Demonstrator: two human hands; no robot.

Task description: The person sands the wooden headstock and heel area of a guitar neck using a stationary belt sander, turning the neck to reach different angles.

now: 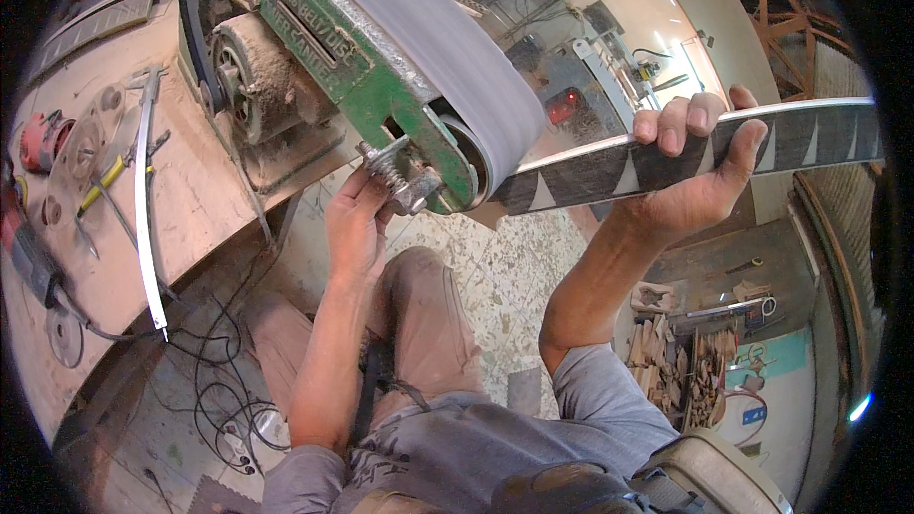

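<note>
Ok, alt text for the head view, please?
A person's right hand holds a long dark strip with pale triangles, its left end at the grey belt of a green sander, while the left hand touches the sander's spring fitting. A caliper lies on the bench at left.

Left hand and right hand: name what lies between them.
In the head view, the sander's lower end and part of the dark board lie between left hand and right hand.

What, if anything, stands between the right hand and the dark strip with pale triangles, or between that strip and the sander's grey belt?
Nothing visible does: the right hand grips the dark strip directly, and the strip's left end lies at the grey belt's curve; whether they touch cannot be told.
</note>
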